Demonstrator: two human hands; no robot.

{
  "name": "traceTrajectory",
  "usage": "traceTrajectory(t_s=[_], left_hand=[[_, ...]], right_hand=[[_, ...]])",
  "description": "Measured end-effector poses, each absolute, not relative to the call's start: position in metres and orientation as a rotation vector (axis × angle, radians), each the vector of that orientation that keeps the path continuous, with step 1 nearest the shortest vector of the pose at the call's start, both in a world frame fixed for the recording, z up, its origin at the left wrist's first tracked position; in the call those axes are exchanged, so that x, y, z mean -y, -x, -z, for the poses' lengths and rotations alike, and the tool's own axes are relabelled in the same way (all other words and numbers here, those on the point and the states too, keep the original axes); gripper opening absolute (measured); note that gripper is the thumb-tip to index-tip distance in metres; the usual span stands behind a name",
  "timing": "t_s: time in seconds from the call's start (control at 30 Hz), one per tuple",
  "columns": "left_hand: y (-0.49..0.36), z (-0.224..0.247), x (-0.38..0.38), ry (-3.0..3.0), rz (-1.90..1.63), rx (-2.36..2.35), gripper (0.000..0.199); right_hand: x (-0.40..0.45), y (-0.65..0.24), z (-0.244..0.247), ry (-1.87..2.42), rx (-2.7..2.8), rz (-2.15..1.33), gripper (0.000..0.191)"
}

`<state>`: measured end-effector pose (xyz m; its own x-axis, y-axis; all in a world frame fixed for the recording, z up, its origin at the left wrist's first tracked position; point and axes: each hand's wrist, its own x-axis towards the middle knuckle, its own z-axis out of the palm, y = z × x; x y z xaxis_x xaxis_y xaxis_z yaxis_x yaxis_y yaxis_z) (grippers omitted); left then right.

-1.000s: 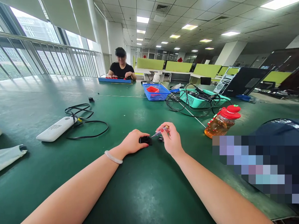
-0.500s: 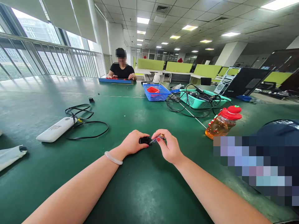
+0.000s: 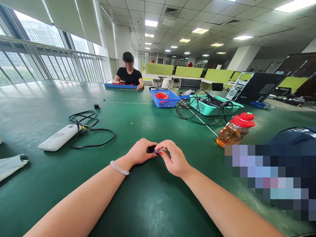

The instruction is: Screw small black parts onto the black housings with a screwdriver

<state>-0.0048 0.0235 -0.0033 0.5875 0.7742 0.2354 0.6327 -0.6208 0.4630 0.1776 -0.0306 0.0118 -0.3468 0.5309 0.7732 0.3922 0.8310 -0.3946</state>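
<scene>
My left hand [image 3: 139,152], a pale bangle at its wrist, is closed around a small black object [image 3: 150,149] low over the green table. Its kind cannot be made out, since my fingers cover part of it. Between the thumb and fingers of my right hand [image 3: 174,159] is a small slim clear-handled tool [image 3: 161,150] with a tan end. The tool's left end meets or overlaps the black object; whether it touches is hidden by the fingers. Both hands are close together at the middle of the view.
On the left lie a white power bank [image 3: 59,138] and its black cable [image 3: 106,130]. Ahead stand a blue basket [image 3: 165,103] and a teal basket [image 3: 209,109] with tangled cables. A red-lidded bottle [image 3: 233,133] is at right. Across the table sits a person [image 3: 128,76] at a blue tray [image 3: 122,86].
My right hand has moved left with the clear-handled tool, over the black object and closer to my left hand. My left hand has hardly moved. The far person's hand has shifted slightly.
</scene>
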Motion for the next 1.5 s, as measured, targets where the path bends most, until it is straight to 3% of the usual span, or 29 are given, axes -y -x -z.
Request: traceTrajectory(t_s=[0.23, 0.63, 0.87, 1.0, 1.17, 1.33, 1.5], left_hand=[[0.005, 0.000, -0.020, -2.466, -0.575, -1.245, 0.045], [0.006, 0.000, -0.020, -2.447, -0.694, -1.241, 0.039], [0.005, 0.002, -0.020, -2.437, -0.930, -1.414, 0.041], [0.006, 0.005, -0.021, -2.378, -0.771, -1.760, 0.045], [0.009, 0.007, -0.018, -2.418, -0.575, -1.866, 0.042], [0.007, 0.008, -0.019, -2.431, -0.569, -1.912, 0.037], [0.003, 0.004, -0.018, -2.350, -0.632, -1.827, 0.037]], right_hand=[[0.026, -0.189, -0.009, 0.735, 1.599, -0.176, 0.012], [0.018, -0.185, -0.007, 0.849, 1.706, -0.350, 0.009], [0.002, -0.204, -0.014, 0.765, 1.280, -0.233, 0.012], [-0.016, -0.223, -0.004, 0.985, 1.249, -0.147, 0.013], [-0.020, -0.225, 0.004, 1.043, 1.220, -0.173, 0.012], [-0.011, -0.214, -0.001, 0.916, 1.215, -0.414, 0.018], [-0.013, -0.215, 0.002, 0.903, 1.133, -0.420, 0.019]])
